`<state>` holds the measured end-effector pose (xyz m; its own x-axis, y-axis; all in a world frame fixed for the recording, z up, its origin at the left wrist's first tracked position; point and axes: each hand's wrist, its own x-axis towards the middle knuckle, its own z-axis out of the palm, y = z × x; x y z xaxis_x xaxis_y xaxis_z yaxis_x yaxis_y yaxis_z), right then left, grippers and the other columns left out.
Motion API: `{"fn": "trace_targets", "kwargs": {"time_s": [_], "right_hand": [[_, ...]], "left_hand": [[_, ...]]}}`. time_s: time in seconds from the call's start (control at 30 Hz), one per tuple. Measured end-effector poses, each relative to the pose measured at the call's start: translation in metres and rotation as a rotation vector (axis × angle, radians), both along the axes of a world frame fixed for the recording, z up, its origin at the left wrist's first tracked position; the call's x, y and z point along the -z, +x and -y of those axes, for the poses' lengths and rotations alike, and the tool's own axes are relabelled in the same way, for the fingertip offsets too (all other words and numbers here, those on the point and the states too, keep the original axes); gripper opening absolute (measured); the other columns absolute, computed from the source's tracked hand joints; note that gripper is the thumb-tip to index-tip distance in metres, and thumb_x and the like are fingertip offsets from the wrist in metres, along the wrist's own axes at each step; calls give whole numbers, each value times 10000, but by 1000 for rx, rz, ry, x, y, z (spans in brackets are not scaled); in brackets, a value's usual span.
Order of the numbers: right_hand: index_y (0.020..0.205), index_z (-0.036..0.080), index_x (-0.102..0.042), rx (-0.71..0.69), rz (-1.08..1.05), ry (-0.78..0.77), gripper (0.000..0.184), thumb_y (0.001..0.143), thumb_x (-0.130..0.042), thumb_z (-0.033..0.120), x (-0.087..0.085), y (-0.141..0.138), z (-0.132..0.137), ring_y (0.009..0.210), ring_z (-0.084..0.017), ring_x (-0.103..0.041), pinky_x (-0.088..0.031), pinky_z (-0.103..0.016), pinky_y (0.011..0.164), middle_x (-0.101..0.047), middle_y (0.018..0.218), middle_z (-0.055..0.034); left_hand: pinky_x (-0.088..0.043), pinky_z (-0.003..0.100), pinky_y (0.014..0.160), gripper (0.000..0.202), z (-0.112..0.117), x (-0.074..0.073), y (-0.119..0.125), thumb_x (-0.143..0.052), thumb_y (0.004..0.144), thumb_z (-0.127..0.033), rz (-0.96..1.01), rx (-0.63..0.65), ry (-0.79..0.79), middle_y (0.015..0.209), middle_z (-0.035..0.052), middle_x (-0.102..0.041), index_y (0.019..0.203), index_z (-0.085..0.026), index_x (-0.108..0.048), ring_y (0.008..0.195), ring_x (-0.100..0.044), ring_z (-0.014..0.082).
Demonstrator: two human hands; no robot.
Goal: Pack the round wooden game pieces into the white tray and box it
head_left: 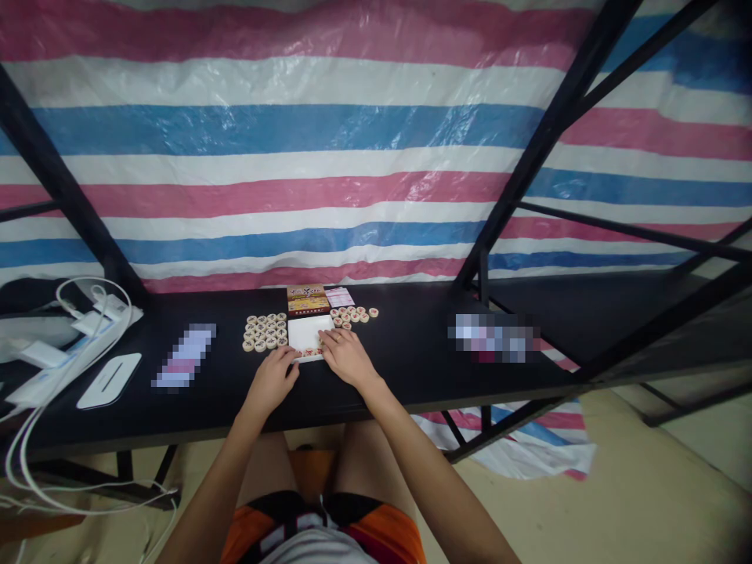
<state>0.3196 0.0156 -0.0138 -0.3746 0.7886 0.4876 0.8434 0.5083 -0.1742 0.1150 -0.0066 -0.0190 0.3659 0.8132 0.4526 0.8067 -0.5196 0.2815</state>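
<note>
A shallow white box [309, 326] lies on the black table, with a row of round xiangqi pieces [311, 352] with red characters along its near side. My left hand [275, 381] is at the box's near left corner, fingers over the edge and thumb in front. Reaching in over the right wall, my right hand [348, 357] has bent fingers close above the pieces; what they hold, if anything, is hidden. Several dark-lettered pieces [265, 332] lie in rows left of the box. More red-lettered pieces [356, 315] lie loosely to its right.
Behind the box lie a printed box lid [308, 301] and a pinkish paper [341, 297]. A blurred phone-like object [186, 356], a white flat device [110, 381] and white cables [35, 415] lie at left. A blurred item [493, 338] is at right. Black metal posts [532, 149] frame the table.
</note>
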Motion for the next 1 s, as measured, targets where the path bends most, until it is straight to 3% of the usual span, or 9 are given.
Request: {"fn": "trace_targets", "kwargs": {"time_s": [0.43, 1.0], "right_hand": [[1032, 172, -624, -34, -14, 3, 255, 930, -402, 247, -1, 0, 2, 1055, -199, -499, -358, -341, 908, -648, 1033, -79], [1059, 203, -630, -15, 30, 16, 281, 943, -393, 297, -3, -1, 4, 960, -202, -513, -361, -333, 843, -613, 1004, -86]], "left_hand": [[-468, 354, 890, 228, 0, 0, 0, -468, 866, -189, 23, -1, -6, 1062, 66, -608, 1028, -198, -628, 990, -568, 208], [-472, 343, 879, 223, 1, -2, 1, -466, 866, -193, 3, -13, 10, 1055, 61, -607, 1020, -208, -627, 977, -575, 204]]}}
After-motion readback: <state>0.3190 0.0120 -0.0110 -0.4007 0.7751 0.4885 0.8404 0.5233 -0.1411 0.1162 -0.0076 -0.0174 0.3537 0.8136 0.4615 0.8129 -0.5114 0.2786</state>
